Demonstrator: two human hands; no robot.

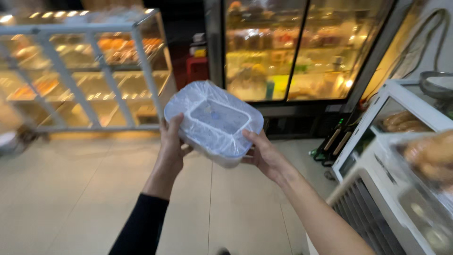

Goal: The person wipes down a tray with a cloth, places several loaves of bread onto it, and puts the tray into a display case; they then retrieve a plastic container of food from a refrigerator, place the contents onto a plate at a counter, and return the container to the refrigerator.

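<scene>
Plastic tub point(214, 123) sits directly between the two hands, held up in mid-air at chest height over the tiled floor point(71, 189), roughly centre of view. Left hand point(171, 153) clamps the near-left corner, thumb up over the rim, fingers curled underneath and mostly hidden; right hand point(264, 153) clamps the near-right corner, thumb on the rim edge, fingers wrapped under. Both closed on it, so neither is nearer: equal grip, tub spans the gap. Long axis runs from far-left to near-right, and the tub is tilted, with its top face tipped toward the camera and the far-left edge highest. Looks: rounded-rectangle shape, translucent white with a bluish cast, wrapped or lined in thin crinkled clear film that bunches at the rim; a recessed rectangular panel shows in the middle of the face. Contents can't be told through the film. Surroundings: lit glass display case point(89, 71) far left, glass-door fridge point(292, 47) far centre, white-framed counter cabinet point(391, 156) near right with blurred bread on top. Left forearm wears a dark sleeve point(141, 226); right arm is bare.
</scene>
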